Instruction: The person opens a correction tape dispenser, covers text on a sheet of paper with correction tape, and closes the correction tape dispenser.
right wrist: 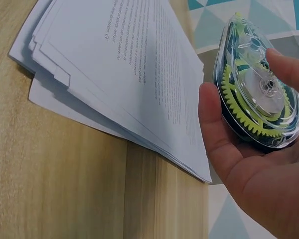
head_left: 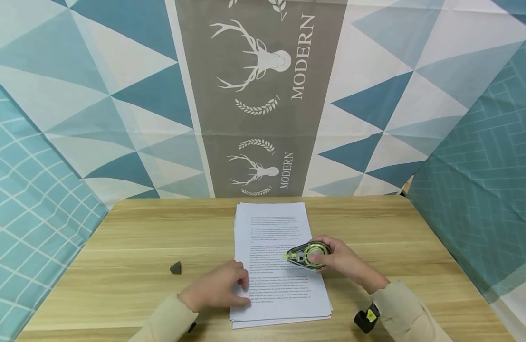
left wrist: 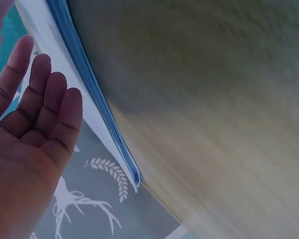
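Observation:
A stack of printed paper [head_left: 280,304] lies on the wooden table in front of me. My right hand [head_left: 341,259] grips a correction tape dispenser [head_left: 307,256] over the right side of the stack, thumb on its round face and tip pointing left. Up close in the right wrist view, the correction tape [right wrist: 259,94] has a clear case with a green toothed wheel inside. My left hand [head_left: 220,287] is at the stack's lower left edge, its loosely bent fingers holding nothing. The left wrist view shows that palm [left wrist: 25,164] beside the edges of the sheets.
A small dark grey wedge-shaped piece [head_left: 176,268] lies on the table [head_left: 130,237] left of the stack. Patterned cloth [head_left: 254,118] hangs right behind the table's far edge, with more cloth at both sides. Some sheets stick out unevenly at the stack's near end.

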The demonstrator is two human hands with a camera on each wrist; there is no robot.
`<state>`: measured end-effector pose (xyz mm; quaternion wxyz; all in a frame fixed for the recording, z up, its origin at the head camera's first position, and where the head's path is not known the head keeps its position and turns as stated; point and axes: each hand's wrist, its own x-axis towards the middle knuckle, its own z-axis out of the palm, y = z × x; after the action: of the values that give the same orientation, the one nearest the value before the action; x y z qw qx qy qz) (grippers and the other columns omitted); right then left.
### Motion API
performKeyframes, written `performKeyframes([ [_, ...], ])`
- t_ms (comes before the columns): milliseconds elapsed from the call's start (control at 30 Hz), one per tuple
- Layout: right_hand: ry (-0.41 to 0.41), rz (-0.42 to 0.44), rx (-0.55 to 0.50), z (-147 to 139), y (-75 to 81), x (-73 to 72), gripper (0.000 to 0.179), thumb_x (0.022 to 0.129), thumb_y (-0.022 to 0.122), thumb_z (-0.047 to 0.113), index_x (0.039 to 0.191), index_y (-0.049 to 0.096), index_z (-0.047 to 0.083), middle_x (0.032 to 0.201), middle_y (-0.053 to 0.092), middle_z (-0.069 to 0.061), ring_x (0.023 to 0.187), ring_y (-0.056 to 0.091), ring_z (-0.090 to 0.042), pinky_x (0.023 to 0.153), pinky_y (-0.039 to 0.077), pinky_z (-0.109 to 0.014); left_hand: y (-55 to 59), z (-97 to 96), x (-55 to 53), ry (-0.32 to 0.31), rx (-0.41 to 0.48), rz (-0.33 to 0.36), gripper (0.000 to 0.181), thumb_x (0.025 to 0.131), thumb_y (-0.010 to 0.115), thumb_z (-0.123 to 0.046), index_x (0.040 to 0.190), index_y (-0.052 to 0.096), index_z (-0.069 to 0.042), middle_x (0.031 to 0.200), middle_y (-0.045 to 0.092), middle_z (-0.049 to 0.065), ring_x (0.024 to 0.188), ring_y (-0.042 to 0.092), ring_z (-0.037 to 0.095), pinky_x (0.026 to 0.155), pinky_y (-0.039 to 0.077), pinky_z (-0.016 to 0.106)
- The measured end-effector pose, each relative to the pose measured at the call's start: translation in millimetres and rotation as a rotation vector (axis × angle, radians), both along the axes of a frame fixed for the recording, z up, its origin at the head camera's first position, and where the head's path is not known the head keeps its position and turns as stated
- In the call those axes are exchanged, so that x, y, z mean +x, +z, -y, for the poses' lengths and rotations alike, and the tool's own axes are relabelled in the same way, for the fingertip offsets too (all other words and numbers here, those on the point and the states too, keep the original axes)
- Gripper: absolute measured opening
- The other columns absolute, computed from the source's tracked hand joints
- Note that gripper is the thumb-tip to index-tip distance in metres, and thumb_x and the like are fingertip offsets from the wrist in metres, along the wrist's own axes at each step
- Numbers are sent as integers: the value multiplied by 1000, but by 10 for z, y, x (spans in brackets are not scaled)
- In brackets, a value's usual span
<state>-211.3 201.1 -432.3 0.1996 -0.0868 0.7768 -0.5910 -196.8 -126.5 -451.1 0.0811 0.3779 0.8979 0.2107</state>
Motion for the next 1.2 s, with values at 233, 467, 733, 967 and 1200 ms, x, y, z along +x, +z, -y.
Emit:
performKeyframes([
  [233,-14,3,19,57,-14,5,55,83,70,22,125,47,-4,112,60,-17,90,61,-17,73,55,-35,-26,-33,7,2,-45,3,29,70,77,-41,73,56,-21,74,44,-13,72,38,2,65,36,15],
  [467,-16,-19,39,85,-61,11,49,82,71,22,121,51,-1,109,60,-15,88,59,-18,72,55,-34,-52,-42,1,3,-77,-13,31,69,77,-43,74,56,-20,74,44,-12,71,37,2,65,36,16],
  [733,22,-83,52,178,-125,-15,43,82,71,23,117,56,3,104,61,-13,87,58,-17,68,53,-29,-74,-57,-30,4,-90,-23,32,69,76,-44,74,56,-21,74,44,-12,71,38,2,65,36,16],
  [967,25,-123,90,259,-149,-42,41,81,72,25,115,58,6,105,61,-11,89,57,-17,73,49,-27,-79,-42,-61,18,-72,-26,36,67,77,-48,72,56,-19,72,44,-11,69,38,3,63,35,16],
  [1200,5,-149,143,347,-164,-40,36,80,73,24,111,60,10,103,62,-7,89,56,-16,76,45,-28,-49,-55,-87,14,-69,-36,40,66,78,-50,71,55,-18,71,44,-10,68,37,4,61,34,16],
])
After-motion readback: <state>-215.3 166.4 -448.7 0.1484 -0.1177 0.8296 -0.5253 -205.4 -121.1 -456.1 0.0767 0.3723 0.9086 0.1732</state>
